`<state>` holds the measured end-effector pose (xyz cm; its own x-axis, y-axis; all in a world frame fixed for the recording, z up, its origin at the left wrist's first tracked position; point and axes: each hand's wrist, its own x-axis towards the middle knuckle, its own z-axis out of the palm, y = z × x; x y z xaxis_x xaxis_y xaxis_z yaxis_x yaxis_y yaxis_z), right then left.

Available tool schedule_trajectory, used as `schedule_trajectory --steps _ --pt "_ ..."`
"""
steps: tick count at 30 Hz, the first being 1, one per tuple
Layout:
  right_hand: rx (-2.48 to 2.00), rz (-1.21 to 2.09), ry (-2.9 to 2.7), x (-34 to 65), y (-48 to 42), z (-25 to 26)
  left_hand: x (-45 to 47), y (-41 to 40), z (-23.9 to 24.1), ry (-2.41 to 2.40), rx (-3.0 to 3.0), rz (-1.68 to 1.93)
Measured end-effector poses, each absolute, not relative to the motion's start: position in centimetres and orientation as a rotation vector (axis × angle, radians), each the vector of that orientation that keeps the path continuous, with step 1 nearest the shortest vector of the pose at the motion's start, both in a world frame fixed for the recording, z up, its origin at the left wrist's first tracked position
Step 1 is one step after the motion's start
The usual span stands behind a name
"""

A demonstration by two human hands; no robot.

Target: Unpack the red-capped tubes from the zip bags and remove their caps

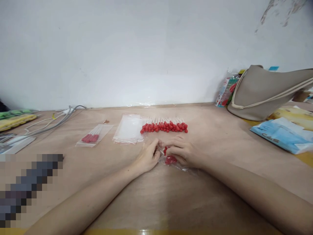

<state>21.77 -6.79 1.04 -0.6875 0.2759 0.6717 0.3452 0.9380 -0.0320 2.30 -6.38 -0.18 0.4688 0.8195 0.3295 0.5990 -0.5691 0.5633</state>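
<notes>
A clear plastic bag (182, 167) with red-tipped sticks (171, 160) lies on the table between my hands. My left hand (149, 156) is closed, its thumb and fingers pinching the bag's left edge. Curled over the bag from the right, my right hand (186, 151) has its fingertips at the red tips and partly hides them. Just beyond my hands is a row of loose white sticks with red tips (166, 126). Left of that row rests a stack of flat clear bags (128, 129). Farther left lies a filled bag (97, 138) with several red-tipped sticks inside.
A taupe bag (259, 91) and a clear package (226, 89) stand against the wall at the right. A blue tissue pack (276, 135) lies before them. Grey cables (61, 120) run across the left, near yellow and green items (18, 120). A pixelated dark patch covers the lower left.
</notes>
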Motion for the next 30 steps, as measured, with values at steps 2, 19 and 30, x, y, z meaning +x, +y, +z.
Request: schedule_trajectory --steps 2,19,30 --pt "-0.489 -0.055 -2.334 21.9 -6.8 0.9 2.3 -6.6 0.1 1.230 2.366 0.843" --pt "-1.254 0.298 -2.160 25.6 -9.3 -0.3 2.2 -6.8 0.0 1.217 2.594 0.908" --pt "-1.209 0.208 -2.156 25.7 -8.4 -1.0 2.1 -6.4 0.6 0.859 2.488 0.702"
